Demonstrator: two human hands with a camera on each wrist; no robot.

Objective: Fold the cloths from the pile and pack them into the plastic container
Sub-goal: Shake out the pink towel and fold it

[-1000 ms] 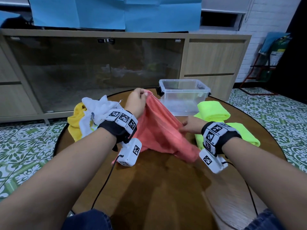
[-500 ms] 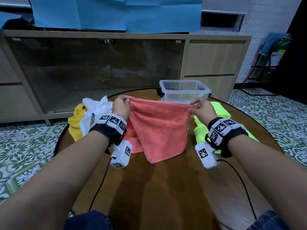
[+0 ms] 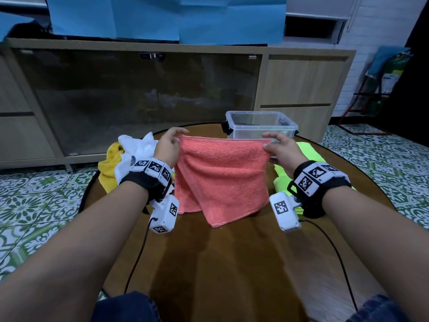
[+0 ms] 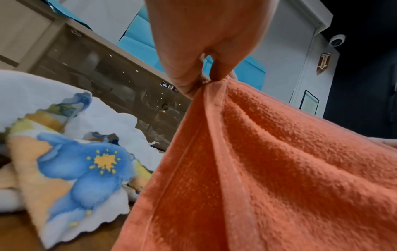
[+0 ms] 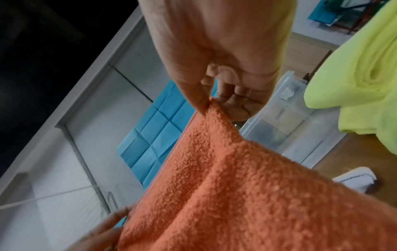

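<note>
An orange towel (image 3: 220, 177) hangs stretched between my hands above the round wooden table (image 3: 232, 263). My left hand (image 3: 168, 146) pinches its upper left corner (image 4: 206, 84) between thumb and fingers. My right hand (image 3: 278, 149) pinches the upper right corner (image 5: 211, 105). The towel's lower edge droops onto the table. Behind the towel stands the clear plastic container (image 3: 261, 124), with no cloth seen in it. A pile with a white floral cloth (image 3: 137, 149) (image 4: 75, 161) and a yellow cloth (image 3: 109, 166) lies to the left.
Neon yellow-green cloths (image 3: 308, 154) (image 5: 361, 76) lie on the table to the right, beside the container. A wooden cabinet with a glass door (image 3: 139, 96) stands behind the table. Wrist camera cables trail toward me over the bare front of the table.
The crumpled towel was lifted and spread: my right hand moved from its lower middle up to the right corner, and both hands now hold the top edge taut and level.
</note>
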